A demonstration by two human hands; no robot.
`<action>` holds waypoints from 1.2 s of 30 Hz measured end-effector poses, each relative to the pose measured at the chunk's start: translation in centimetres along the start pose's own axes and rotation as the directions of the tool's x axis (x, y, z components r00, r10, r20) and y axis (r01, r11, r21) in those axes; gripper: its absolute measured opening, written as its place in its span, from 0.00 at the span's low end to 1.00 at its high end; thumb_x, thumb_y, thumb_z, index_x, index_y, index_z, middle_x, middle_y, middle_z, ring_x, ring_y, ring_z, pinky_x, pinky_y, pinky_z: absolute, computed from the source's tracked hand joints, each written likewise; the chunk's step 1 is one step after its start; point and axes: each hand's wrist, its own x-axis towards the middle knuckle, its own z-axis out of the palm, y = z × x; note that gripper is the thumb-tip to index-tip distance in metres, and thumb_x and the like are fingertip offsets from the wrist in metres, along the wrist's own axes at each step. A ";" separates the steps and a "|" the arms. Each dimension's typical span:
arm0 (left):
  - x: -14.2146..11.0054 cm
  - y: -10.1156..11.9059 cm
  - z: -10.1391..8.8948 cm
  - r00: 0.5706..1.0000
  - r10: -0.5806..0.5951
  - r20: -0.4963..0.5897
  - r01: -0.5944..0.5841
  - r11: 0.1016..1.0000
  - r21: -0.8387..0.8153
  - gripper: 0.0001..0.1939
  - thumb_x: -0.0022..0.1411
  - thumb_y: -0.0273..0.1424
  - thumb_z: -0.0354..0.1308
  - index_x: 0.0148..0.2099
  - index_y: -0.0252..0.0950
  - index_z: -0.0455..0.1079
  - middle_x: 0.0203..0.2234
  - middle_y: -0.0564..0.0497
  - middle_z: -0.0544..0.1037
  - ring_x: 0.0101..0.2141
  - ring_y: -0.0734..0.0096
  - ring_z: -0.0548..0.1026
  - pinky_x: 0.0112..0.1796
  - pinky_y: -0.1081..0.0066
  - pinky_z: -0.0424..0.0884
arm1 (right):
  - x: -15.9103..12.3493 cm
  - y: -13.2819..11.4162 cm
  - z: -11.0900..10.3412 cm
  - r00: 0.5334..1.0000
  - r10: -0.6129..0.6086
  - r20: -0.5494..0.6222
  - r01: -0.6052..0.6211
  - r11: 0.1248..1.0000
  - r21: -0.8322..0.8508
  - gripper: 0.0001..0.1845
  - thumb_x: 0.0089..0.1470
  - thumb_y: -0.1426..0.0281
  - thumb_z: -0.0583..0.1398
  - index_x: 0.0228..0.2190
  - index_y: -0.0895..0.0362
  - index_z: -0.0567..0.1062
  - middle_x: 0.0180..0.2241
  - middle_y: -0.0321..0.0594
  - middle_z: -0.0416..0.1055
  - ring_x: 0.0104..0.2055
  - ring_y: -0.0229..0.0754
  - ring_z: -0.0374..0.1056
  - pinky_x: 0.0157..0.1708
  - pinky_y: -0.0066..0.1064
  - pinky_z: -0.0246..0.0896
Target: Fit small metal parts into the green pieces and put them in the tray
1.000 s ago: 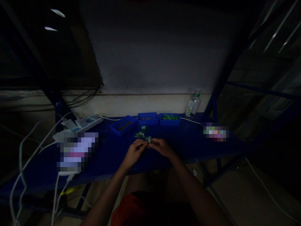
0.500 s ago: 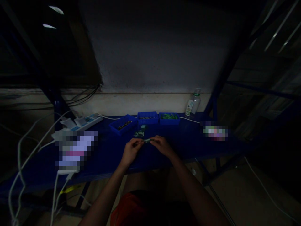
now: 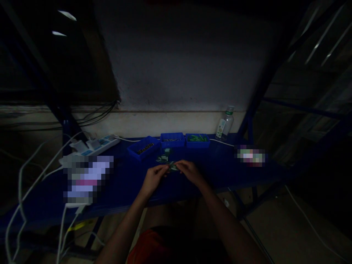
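Over the blue table (image 3: pixel 126 185), between the left hand (image 3: pixel 153 178) and right hand (image 3: pixel 190 172), the small packet (image 3: pixel 173 168) has been turned from stretched level to hanging. Its top seems pinched by both hands' fingertips, rather than its ends. Beyond, similar packets (image 3: pixel 162 158) are left lying; pale contents are barely made out.

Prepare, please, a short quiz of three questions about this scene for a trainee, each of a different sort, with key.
1. How many blue trays stand on the table?
2. True or false: the bottle stands to the right of the trays.
3. Together, the left hand and the right hand hold: A, the bottle; B, a small greenish piece; C, the power strip.

Key: 1, three; 2, true; 3, B.
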 end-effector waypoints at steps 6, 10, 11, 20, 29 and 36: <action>0.1 -0.6 0.3 1.000 -0.016 -0.026 0.014 0.997 -0.077 0.27 0.47 0.38 0.59 0.49 0.31 0.65 0.26 0.51 0.77 0.25 0.73 0.71 0.27 0.75 0.65 | 0.2 1.1 0.3 0.998 0.042 -0.043 -0.039 0.997 0.063 0.24 0.44 0.66 0.59 0.45 0.54 0.63 0.27 0.33 0.70 0.25 0.34 0.64 0.25 0.26 0.60; 0.2 -1.2 0.2 0.999 -0.025 -0.047 0.023 0.999 -0.044 0.17 0.48 0.38 0.58 0.37 0.30 0.71 0.28 0.47 0.77 0.27 0.71 0.72 0.28 0.75 0.65 | 0.8 1.9 0.3 0.999 0.034 -0.037 -0.034 0.999 -0.001 0.13 0.44 0.64 0.59 0.34 0.57 0.69 0.25 0.35 0.70 0.25 0.35 0.65 0.25 0.26 0.60; 0.3 -1.3 0.1 0.998 -0.011 -0.056 0.009 0.999 -0.039 0.17 0.48 0.39 0.57 0.37 0.30 0.71 0.28 0.47 0.77 0.27 0.70 0.72 0.29 0.74 0.66 | 1.2 2.0 0.0 0.998 0.015 -0.064 -0.018 0.999 -0.040 0.11 0.45 0.64 0.58 0.31 0.57 0.70 0.25 0.35 0.71 0.26 0.36 0.66 0.26 0.26 0.60; -0.3 -0.9 0.3 0.993 0.112 0.028 -0.116 0.971 0.211 0.15 0.54 0.37 0.50 0.37 0.33 0.72 0.31 0.49 0.77 0.32 0.67 0.73 0.35 0.72 0.65 | 7.5 -1.0 -9.2 0.879 -0.253 -0.405 -0.215 0.549 -0.808 0.15 0.54 0.69 0.48 0.40 0.57 0.70 0.40 0.46 0.70 0.44 0.44 0.64 0.45 0.33 0.53; -0.4 -0.6 0.4 0.992 0.118 0.052 -0.128 0.959 0.253 0.14 0.54 0.34 0.50 0.38 0.34 0.72 0.31 0.50 0.77 0.32 0.68 0.72 0.33 0.74 0.65 | 9.0 1.1 -10.9 0.989 0.065 -0.130 -0.142 0.262 -0.955 0.19 0.54 0.67 0.49 0.46 0.57 0.68 0.44 0.47 0.68 0.46 0.45 0.63 0.45 0.34 0.52; -0.4 -0.5 0.4 0.990 0.111 0.083 -0.129 0.953 0.273 0.14 0.55 0.35 0.49 0.38 0.34 0.72 0.31 0.50 0.77 0.31 0.68 0.72 0.34 0.73 0.64 | 9.2 -0.5 -9.5 0.985 0.010 -0.170 -0.168 0.219 -0.961 0.24 0.54 0.58 0.48 0.42 0.63 0.70 0.42 0.55 0.67 0.47 0.51 0.58 0.46 0.42 0.46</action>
